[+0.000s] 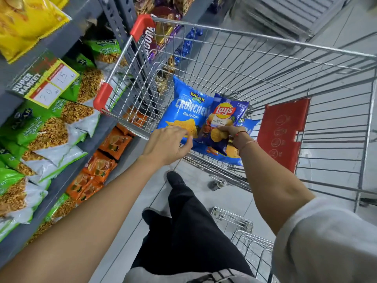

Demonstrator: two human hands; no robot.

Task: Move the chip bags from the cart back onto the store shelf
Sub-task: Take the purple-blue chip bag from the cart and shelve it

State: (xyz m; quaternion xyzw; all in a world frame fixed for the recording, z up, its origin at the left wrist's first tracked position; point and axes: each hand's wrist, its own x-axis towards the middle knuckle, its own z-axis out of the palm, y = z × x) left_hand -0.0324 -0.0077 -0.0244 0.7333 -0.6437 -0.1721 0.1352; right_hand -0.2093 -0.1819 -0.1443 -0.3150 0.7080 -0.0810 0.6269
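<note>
A wire shopping cart [265, 64] stands before me, with blue chip bags lying in its near corner. My right hand [229, 133] grips the lower part of a dark blue Lay's bag [225, 117] and holds it tilted up. My left hand [169, 142] reaches over the cart's rim, with its fingers curled at the bottom edge of a light blue Balaji Crunchex bag [187, 107]. Whether it grips that bag I cannot tell. Another blue bag [220, 156] lies under both, mostly hidden. The grey store shelf [67, 39] runs along my left.
The shelf holds green and white snack bags [47, 131], orange packets [104, 160] lower down and yellow bags [26, 21] above. A price tag [49, 84] hangs from the shelf edge. The cart has a red child-seat flap [283, 131]. Grey floor tiles lie below, with my dark-trousered legs [189, 221].
</note>
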